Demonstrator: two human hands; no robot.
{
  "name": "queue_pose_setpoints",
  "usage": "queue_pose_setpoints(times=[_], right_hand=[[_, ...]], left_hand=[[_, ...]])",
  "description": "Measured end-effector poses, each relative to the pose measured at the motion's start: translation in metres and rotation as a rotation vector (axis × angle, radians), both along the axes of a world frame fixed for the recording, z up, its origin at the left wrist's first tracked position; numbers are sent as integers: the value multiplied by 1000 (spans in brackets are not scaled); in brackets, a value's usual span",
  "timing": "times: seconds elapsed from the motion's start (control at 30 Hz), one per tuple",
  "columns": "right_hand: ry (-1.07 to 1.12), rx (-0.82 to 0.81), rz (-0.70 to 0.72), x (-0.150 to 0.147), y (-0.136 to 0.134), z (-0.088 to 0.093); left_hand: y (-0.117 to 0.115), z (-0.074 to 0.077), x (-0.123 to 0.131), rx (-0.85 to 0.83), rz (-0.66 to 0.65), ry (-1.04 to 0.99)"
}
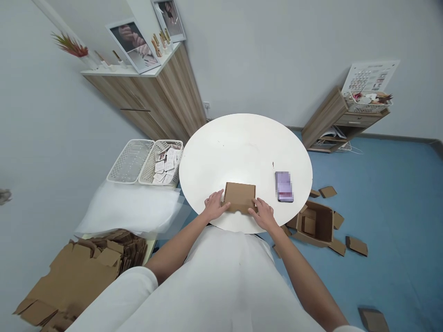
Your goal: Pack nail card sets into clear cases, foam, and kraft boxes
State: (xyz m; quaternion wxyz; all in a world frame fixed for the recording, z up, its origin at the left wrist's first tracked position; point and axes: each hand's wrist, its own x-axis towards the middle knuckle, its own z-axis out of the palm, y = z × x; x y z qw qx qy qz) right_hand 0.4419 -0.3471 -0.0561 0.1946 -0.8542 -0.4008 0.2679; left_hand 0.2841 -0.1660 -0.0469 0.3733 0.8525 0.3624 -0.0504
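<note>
From the head camera, looking down over the person's white top, a small cardboard box [240, 197] sits closed and flat on the near edge of the round white table [242, 143], directly in front of the body.

The left hand [215, 206] is against the box's left end, fingers loosely curled along that side and the thumb up by the top edge. The right hand [265, 214] meets the box at its near right corner, fingers bent and touching the cardboard. The box lies between the two hands, pinched from both ends, and rests on the table rather than being lifted. Neither hand wraps all the way round it; the hold is a light, half-closed one on the sides.

A phone [284, 186] lies face up on the table, near the right hand but apart from it.

On the left beside the table stand two white baskets, one bare [129, 161] and one holding small paper cards [162, 162]. Just in front of them are pale foam sheets [131, 210], and nearer the person a pile of flat cardboard [83, 272].

On the blue floor [391, 207] to the right an open carton [313, 224] stands with loose cardboard pieces scattered around it.
</note>
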Motion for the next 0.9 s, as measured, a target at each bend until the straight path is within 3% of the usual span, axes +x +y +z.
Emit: queue_pose_setpoints(times=[0.1,0.23,0.43,0.53,0.8,0.9], right_hand=[[74,32,-20,-6,-4,0],[182,116,-33,-8,-5,3],[332,299,-175,9,-3,13],[337,337,-197,19,3,18],[133,267,-231,33,25,22],[157,236,-251,36,30,25]], left_hand=[[1,-5,-5,-82,39,38],[-3,-4,-5,-132,32,-72],[4,5,0,-140,58,-263],[12,5,9,-137,61,-266],[20,3,30,66,54,-212],[22,8,34,157,38,-198]])
